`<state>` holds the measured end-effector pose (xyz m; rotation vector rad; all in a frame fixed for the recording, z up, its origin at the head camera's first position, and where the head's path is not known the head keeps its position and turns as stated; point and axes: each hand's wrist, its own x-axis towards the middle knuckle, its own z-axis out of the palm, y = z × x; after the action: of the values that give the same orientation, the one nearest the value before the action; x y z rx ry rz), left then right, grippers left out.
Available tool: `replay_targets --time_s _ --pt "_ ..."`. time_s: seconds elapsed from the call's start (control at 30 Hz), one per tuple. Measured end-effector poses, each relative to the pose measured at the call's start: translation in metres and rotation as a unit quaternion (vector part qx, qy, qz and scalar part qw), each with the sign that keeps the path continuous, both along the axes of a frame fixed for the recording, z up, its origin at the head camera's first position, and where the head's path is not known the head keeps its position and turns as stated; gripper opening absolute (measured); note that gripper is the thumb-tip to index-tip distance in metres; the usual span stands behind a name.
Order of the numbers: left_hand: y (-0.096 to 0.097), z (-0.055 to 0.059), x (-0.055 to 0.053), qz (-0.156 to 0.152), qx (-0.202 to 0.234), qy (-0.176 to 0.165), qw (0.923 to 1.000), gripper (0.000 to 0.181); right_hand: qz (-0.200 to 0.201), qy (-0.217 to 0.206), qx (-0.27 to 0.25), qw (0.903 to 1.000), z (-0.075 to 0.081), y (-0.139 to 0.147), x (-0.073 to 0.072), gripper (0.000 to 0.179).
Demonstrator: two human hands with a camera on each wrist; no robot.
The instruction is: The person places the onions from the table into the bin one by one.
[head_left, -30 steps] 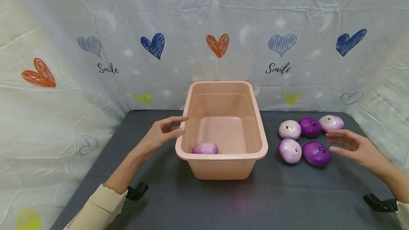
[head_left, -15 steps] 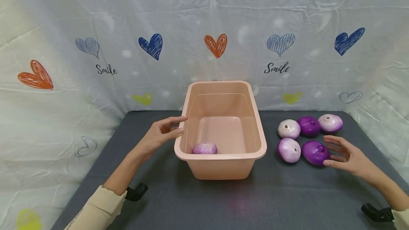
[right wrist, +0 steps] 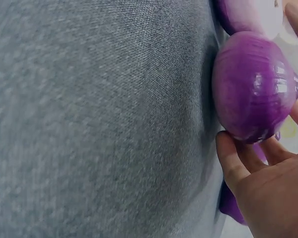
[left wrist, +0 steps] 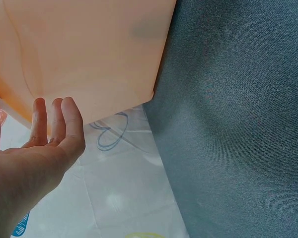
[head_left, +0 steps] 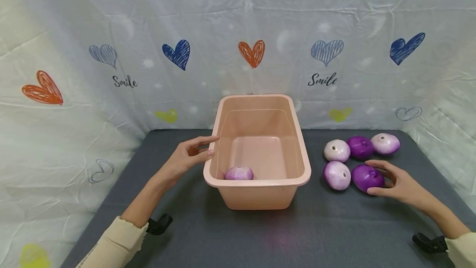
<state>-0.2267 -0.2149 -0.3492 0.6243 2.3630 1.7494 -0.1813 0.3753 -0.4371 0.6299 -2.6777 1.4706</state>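
An open pink plastic basin [head_left: 256,197] stands mid-table with one onion [head_left: 239,173] inside at its near left. My left hand [head_left: 187,154] rests against the basin's left rim, fingers loosely bent; in the left wrist view several fingertips lie by the outer wall. On the right, my right hand [head_left: 399,185] has its fingers and thumb around a dark purple onion [head_left: 365,177], which sits on the table. In the right wrist view, fingers [right wrist: 233,166] touch that onion's side. Left of it lies a pale purple onion [head_left: 336,175].
Behind these, a whitish onion [head_left: 336,151], a purple onion [head_left: 360,147] and a pale pink onion [head_left: 385,143] form a row. Dark grey cloth [head_left: 238,239] covers the table. A white curtain [head_left: 282,20] with printed hearts hangs behind and at both sides.
My right hand has moved left and nearer to me, from beside the onions to around the front dark purple one. The left hand and the basin keep their places.
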Motion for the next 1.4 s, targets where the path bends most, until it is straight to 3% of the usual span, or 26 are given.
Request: replay_targets --time_s 0.57,1.0,1.4 --pt "-0.001 -0.001 0.001 -0.001 0.0 0.002 1.0 0.05 -0.016 0.026 0.01 0.9995 -0.001 0.001 -0.004 0.062" --pt "0.0 -0.002 0.001 -0.004 0.007 0.006 1.0 0.05 -0.055 0.024 -0.033 0.9976 0.016 0.003 0.002 0.064" --pt "0.0 0.0 0.002 -0.005 0.008 0.003 1.0 0.052 -0.042 0.022 -0.077 0.9959 0.041 -0.002 -0.007 0.061"
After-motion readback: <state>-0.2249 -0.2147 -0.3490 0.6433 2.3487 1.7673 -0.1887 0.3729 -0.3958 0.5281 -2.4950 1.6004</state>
